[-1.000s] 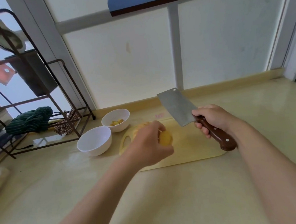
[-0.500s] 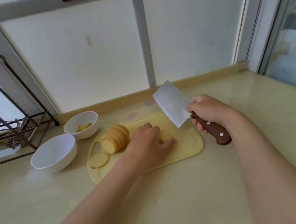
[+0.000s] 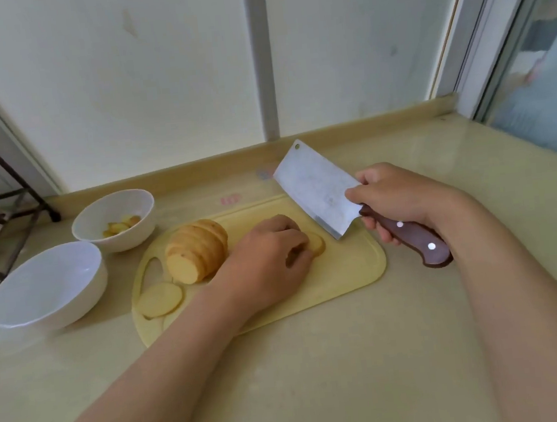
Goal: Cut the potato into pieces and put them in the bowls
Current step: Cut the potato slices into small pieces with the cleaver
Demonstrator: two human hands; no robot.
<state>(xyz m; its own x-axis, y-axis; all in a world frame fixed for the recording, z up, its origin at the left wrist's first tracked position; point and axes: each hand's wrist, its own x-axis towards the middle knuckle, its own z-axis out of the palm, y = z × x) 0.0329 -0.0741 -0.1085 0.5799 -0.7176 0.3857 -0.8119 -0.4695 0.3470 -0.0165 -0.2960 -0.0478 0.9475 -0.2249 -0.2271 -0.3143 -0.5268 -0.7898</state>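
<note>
A yellow cutting board (image 3: pixel 347 272) lies on the counter. On its left part rests a sliced potato chunk (image 3: pixel 196 250), with one loose round slice (image 3: pixel 160 299) in front of it. My left hand (image 3: pixel 268 259) presses flat on a potato slice (image 3: pixel 317 243) in the board's middle. My right hand (image 3: pixel 394 196) grips the brown handle of a cleaver (image 3: pixel 316 190), whose blade hangs tilted just right of the slice. Two white bowls stand left of the board: the far bowl (image 3: pixel 114 219) holds several potato pieces, the near bowl (image 3: pixel 46 287) holds nothing.
A dark metal rack (image 3: pixel 3 189) stands at the far left on the counter. A window wall runs along the back, with a raised ledge (image 3: pixel 198 171) at its foot. Beige counter surface (image 3: pixel 320 377) extends in front of the board.
The view has dropped and shifted right. My left hand has set the slice down on the board and presses it. The cleaver has come closer to the slice.
</note>
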